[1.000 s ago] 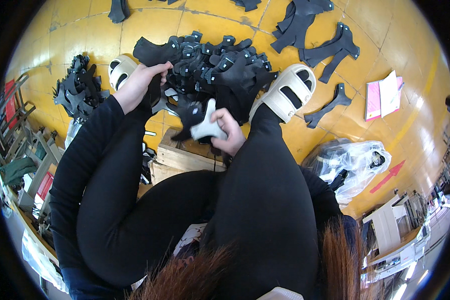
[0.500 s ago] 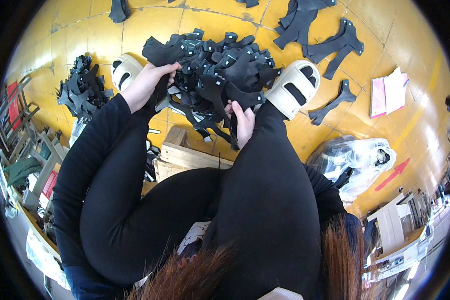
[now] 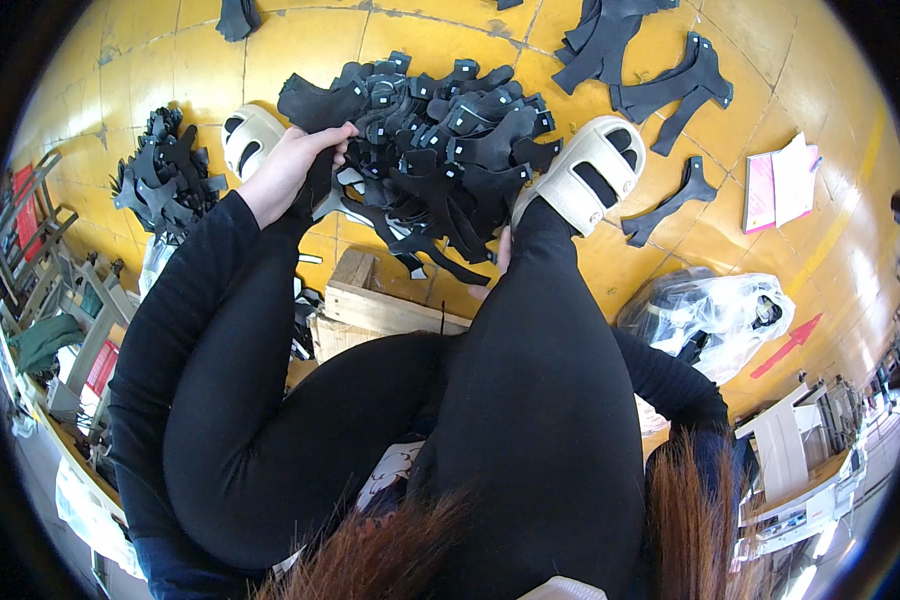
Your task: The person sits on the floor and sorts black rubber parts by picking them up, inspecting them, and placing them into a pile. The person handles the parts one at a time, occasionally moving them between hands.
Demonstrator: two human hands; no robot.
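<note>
In front of me on the floor lies a heap of black cut fabric pieces (image 3: 440, 150), curved and forked, many with small pale stickers. My left hand (image 3: 288, 172) is at the heap's left side. Its thumb and fingers are closed on a black fabric piece (image 3: 320, 178) that hangs below them. Almost all of my right hand (image 3: 504, 250) is hidden behind my right shin; just a sliver of skin shows at the heap's lower right edge. What its fingers do there cannot be seen.
My feet in cream slip-on shoes (image 3: 582, 172) flank the heap. A smaller black pile (image 3: 165, 180) lies left, with loose black pieces (image 3: 675, 85) at the upper right. Around me are a wooden block (image 3: 380, 305), pink and white papers (image 3: 778, 185) and a clear plastic bag (image 3: 715, 315).
My right hand has drawn away from the heap's lower edge to behind my right shin; its fingers were visible at a black piece before. My left hand has barely moved.
</note>
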